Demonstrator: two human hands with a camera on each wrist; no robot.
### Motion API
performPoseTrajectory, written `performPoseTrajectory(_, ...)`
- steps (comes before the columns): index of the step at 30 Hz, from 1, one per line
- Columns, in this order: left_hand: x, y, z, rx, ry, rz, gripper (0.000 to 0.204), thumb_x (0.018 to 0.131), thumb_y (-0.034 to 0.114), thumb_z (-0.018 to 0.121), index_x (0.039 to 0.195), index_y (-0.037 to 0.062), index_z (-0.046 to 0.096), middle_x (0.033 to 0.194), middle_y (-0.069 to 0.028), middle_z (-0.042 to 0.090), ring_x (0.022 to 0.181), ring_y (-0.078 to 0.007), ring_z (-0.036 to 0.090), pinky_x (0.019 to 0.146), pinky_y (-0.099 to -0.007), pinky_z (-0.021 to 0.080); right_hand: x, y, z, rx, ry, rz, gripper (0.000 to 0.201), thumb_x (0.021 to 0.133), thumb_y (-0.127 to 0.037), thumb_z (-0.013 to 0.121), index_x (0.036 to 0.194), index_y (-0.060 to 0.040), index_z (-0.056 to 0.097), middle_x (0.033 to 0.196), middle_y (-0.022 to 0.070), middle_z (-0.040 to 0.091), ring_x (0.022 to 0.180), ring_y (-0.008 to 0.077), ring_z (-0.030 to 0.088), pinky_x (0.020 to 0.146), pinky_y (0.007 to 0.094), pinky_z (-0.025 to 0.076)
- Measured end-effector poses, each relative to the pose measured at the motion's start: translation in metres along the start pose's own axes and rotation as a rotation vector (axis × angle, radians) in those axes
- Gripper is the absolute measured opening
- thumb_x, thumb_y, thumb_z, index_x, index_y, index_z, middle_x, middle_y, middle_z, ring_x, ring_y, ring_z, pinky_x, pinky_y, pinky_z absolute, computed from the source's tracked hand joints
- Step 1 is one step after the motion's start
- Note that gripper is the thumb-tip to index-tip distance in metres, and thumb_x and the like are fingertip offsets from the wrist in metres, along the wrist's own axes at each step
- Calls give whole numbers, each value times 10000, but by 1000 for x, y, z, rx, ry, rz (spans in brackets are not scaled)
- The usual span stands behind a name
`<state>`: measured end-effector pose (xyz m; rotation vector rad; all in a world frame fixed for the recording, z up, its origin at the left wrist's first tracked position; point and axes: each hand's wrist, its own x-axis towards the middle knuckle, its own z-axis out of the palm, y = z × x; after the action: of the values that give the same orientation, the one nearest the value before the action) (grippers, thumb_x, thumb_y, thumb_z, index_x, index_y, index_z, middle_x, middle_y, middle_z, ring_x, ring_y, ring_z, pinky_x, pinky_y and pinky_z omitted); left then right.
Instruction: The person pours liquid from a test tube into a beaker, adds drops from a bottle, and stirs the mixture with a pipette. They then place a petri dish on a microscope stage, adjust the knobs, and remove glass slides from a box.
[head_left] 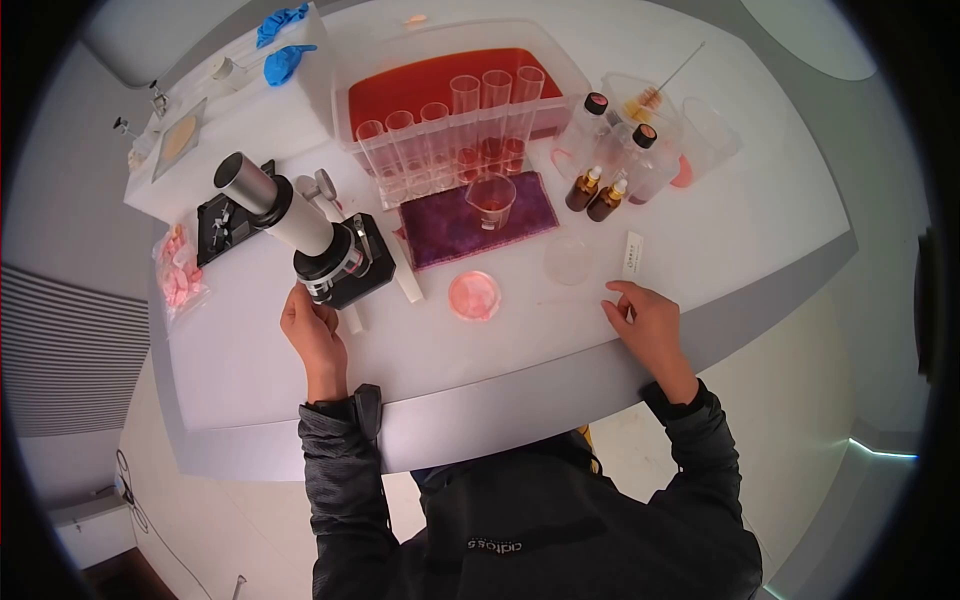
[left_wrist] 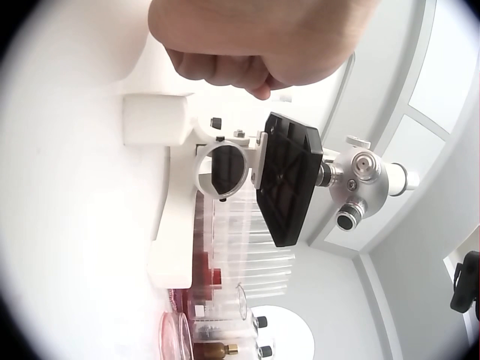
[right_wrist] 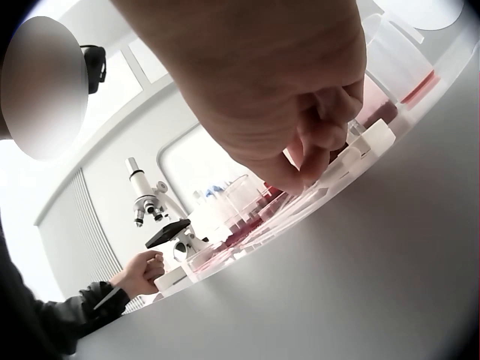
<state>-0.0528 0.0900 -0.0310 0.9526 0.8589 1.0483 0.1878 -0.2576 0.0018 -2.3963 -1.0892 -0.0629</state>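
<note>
My left hand (head_left: pixel 315 335) is beside the base of a white and black microscope (head_left: pixel 300 235), on its near side. Its fingers are loosely curled and nothing shows in them. From the left wrist, a gap separates this hand (left_wrist: pixel 255 37) from the black stage (left_wrist: pixel 289 180). Over the table's front right part is my right hand (head_left: pixel 650 325), the index finger and thumb apart, the other fingers bent in. Just beyond its fingertips lies a small white labelled packet (head_left: pixel 632 254). A clear round dish (head_left: pixel 568 260) sits to that hand's left, and a pink dish (head_left: pixel 474 296) lies between the hands.
Behind stand a rack of tall clear tubes (head_left: pixel 465 100), a tub of red liquid (head_left: pixel 560 45), a beaker (head_left: pixel 491 203) on a purple mat (head_left: pixel 430 235), dropper bottles (head_left: pixel 604 200) and black-capped bottles (head_left: pixel 645 165). At left are a bag of pink pieces (head_left: pixel 180 270) and blue gloves (head_left: pixel 288 64).
</note>
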Motion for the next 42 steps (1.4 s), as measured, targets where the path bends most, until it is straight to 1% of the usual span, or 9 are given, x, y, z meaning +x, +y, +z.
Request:
performPoseTrajectory(5,-1,2,1,2,-4,-5,300,1015,202,518,742,77,530,545,71,364,414,-23,238,396,-243,155,-1,3,1,-99,21,-195,114,757,-93,748,865,-87,711,660,26,607,588,193,592,532,311,475)
performPoseTrajectory(8,-2,2,2,4,-11,-3,305,1016,205,519,738,79,527,545,71,360,416,-23,237,397,-244,153,5,0,-2,-176,-6,-304,95,744,-79,744,822,-86,690,659,29,595,605,203,595,536,316,480)
performPoseTrajectory(11,-1,2,1,5,-14,-4,307,1016,203,520,735,80,524,546,72,359,419,-22,239,398,-244,152,7,-7,-7,-120,-69,-281,94,733,-63,739,802,-83,679,644,30,580,578,195,571,526,304,467)
performPoseTrajectory(17,-2,2,2,9,-4,-2,305,1016,196,520,733,82,524,545,73,360,421,-21,243,400,-242,153,3,-12,-5,66,54,65,68,756,-100,722,796,-107,667,584,15,537,531,188,551,508,319,440)
performPoseTrajectory(20,-3,3,5,9,1,-7,306,1015,195,522,728,87,524,541,75,358,418,-21,239,400,-243,152,10,-12,-6,-22,50,113,74,769,-130,731,817,-118,675,584,10,548,523,184,554,507,319,442)
performPoseTrajectory(23,-2,2,3,2,-6,-5,311,1013,196,529,719,94,520,535,77,351,415,-22,230,399,-245,149,21,-17,-1,-53,71,68,79,775,-167,727,810,-124,672,569,9,550,527,199,572,501,331,442)
performPoseTrajectory(29,1,0,-2,-16,5,1,323,1011,204,536,706,100,509,516,78,323,411,-27,217,397,-251,140,39,-22,11,-180,-30,58,111,797,-228,700,788,-126,660,588,57,610,556,259,621,505,374,451)
performPoseTrajectory(32,-1,2,1,-1,12,-5,323,1010,206,536,707,100,505,511,78,311,409,-28,213,398,-253,137,41,-20,12,-195,-23,36,121,801,-242,703,819,-127,668,603,69,628,563,263,627,510,380,453)
performPoseTrajectory(42,-2,4,4,0,15,-14,320,1005,194,538,702,100,503,515,84,306,408,-24,205,394,-252,132,44,-34,1,-187,18,30,149,797,-218,728,910,-130,689,572,10,579,544,209,596,511,342,444)
